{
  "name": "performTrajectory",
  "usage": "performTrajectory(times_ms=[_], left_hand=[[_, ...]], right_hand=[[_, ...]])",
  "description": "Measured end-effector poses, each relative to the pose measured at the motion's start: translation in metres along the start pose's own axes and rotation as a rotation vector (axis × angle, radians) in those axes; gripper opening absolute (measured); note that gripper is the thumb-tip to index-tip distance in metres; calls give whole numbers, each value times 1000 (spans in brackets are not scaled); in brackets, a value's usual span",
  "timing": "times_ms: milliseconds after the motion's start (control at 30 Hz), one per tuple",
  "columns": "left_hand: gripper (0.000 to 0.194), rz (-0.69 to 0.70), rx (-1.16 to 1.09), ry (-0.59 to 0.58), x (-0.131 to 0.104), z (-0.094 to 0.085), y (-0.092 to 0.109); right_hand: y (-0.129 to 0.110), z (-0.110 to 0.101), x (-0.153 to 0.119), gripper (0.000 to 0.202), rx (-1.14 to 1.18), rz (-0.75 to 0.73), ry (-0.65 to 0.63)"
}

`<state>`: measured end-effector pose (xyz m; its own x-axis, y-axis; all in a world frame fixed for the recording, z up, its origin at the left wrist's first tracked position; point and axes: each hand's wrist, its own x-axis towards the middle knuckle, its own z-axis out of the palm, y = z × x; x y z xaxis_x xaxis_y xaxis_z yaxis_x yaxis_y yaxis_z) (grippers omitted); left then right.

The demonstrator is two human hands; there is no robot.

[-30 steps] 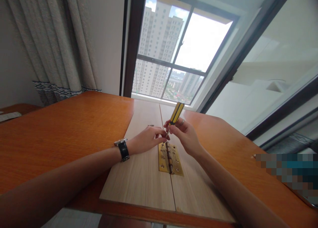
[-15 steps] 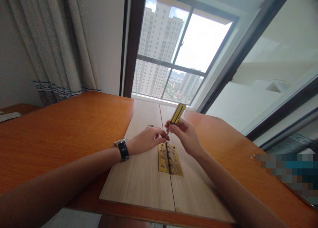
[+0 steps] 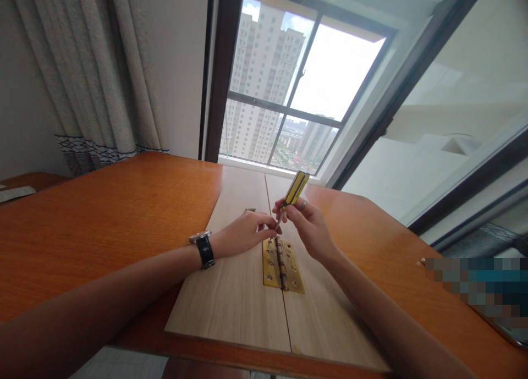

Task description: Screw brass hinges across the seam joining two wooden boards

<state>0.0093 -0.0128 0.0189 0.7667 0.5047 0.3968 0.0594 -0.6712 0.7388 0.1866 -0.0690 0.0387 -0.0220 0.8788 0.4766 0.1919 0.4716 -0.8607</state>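
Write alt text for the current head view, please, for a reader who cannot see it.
A person's right hand has a yellow-and-black screwdriver in its grip, its shaft slanting down toward the left hand at the far end of a golden hinge. It spans the seam between two pale boards on an orange-brown table, before a window.

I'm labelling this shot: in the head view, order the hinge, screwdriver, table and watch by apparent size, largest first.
1. Table
2. Hinge
3. Screwdriver and watch: too alike to rank; fingers partly cover the screwdriver.
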Motion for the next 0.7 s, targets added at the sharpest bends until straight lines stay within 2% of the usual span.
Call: performTrajectory(times_ms=[300, 600, 700], left_hand=[[16, 1, 59, 3, -1, 0, 1], [17, -2, 12, -8, 0, 0, 0], [18, -8, 9, -8, 0, 1, -1]], right_hand=[[-2, 3, 2, 27, 12, 52, 85], [0, -2, -1, 29, -23, -26, -27], [0, -2, -1, 29, -28, -14, -14]])
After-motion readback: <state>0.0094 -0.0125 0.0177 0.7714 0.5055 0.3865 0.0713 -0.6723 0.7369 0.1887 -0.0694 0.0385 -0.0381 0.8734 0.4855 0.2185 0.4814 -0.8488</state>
